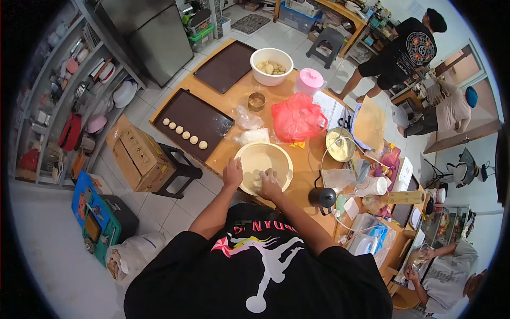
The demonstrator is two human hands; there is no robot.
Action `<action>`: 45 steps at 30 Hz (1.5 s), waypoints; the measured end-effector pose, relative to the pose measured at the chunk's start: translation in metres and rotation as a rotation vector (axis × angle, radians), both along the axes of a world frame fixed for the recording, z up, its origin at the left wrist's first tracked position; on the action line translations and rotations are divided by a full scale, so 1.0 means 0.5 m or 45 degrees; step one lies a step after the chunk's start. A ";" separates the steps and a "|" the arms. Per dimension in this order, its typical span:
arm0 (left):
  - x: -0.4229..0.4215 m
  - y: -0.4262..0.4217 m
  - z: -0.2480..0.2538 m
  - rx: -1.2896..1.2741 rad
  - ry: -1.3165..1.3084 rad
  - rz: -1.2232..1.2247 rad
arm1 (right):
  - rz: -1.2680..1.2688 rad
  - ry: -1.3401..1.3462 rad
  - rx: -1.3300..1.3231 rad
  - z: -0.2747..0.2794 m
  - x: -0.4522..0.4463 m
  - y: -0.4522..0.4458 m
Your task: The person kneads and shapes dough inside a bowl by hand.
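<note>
At mid-frame, a bowl (264, 155) is gripped by the left hand (232, 173), apparently for steadiness, as dough (257, 182) is clasped by the right hand (270, 185).

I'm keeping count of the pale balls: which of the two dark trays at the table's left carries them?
The nearer tray, closer to the left hand: six pale balls lie there; the farther tray has none.

Nothing surely legible: unclear red lettering (255, 226) on the wearer's black shirt (207, 276).
</note>
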State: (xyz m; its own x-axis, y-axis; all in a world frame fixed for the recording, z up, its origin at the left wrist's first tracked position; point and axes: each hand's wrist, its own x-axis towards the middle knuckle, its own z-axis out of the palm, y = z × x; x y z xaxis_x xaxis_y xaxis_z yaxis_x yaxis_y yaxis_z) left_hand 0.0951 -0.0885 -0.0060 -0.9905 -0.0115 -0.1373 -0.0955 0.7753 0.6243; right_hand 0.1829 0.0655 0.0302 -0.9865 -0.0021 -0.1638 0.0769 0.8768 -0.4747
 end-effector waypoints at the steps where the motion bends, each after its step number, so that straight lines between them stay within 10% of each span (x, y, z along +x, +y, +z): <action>1: 0.000 -0.001 -0.001 -0.006 -0.009 -0.005 | 0.014 -0.009 -0.057 -0.003 -0.001 0.003; 6: -0.002 -0.001 0.002 -0.011 0.002 -0.018 | -0.199 -0.316 -0.816 -0.058 -0.018 0.036; 18: -0.017 -0.007 -0.003 0.032 -0.015 -0.135 | -0.195 -0.480 -0.292 -0.036 -0.020 0.015; 24: -0.039 -0.012 -0.023 0.233 0.038 -0.291 | -0.289 0.225 -0.118 -0.027 0.014 0.021; 28: -0.057 -0.003 -0.039 0.284 0.076 -0.429 | -0.671 -0.091 -0.546 -0.057 -0.020 0.075; 31: -0.070 0.010 -0.038 0.213 -0.063 -0.454 | -0.663 0.277 -0.302 -0.043 -0.022 0.073; 45: -0.102 0.045 0.022 -0.004 -0.206 -0.695 | -0.477 -0.121 0.101 -0.063 0.019 0.034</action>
